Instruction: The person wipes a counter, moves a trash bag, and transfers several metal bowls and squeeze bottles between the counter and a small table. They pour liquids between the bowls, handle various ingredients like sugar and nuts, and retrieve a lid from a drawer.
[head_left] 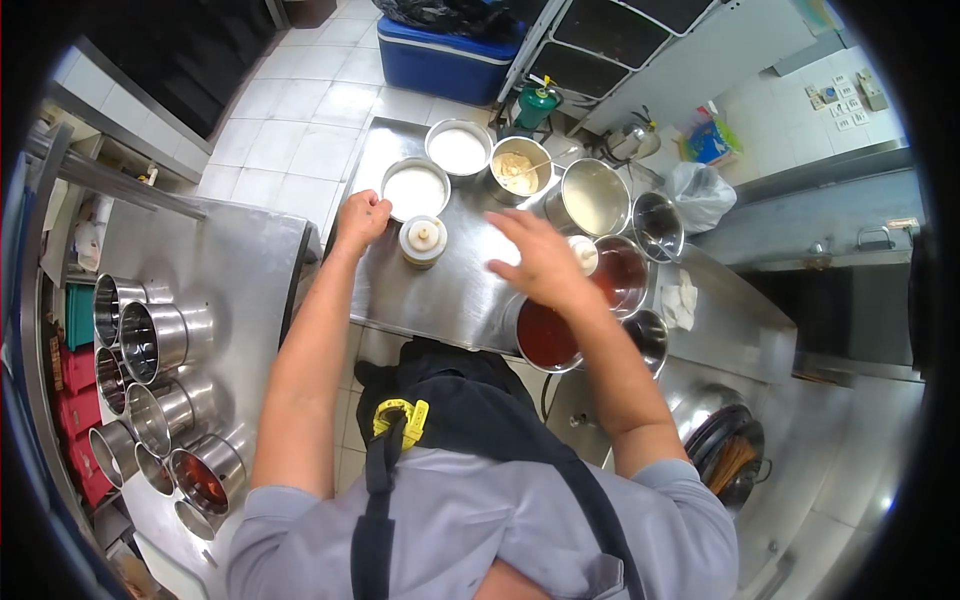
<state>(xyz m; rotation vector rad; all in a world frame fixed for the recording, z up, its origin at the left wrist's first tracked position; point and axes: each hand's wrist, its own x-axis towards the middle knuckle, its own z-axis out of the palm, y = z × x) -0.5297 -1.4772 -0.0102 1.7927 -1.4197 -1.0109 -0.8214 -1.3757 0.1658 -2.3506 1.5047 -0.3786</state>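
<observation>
My left hand [364, 219] is curled closed at the left edge of a round metal pot [416, 190] with white contents. Its fingertips meet the rim, but what they hold, if anything, is hidden. Just below that pot, between my hands, stands a squeeze bottle [423, 238] with a pale lid and nozzle, seen from above. My right hand [538, 255] hovers over the right part of the steel table [468, 285], fingers apart and nothing in them. Near its wrist is a second white-topped bottle [583, 254], beside a pot of red sauce [548, 333].
More pots crowd the table: white contents [459, 147], beige paste with a utensil [518, 168], pale liquid [592, 198], and red sauce [622, 275]. Stacked metal pots [155, 340] lie on the left counter [255, 240]. A blue cooler [445, 65] sits beyond the table.
</observation>
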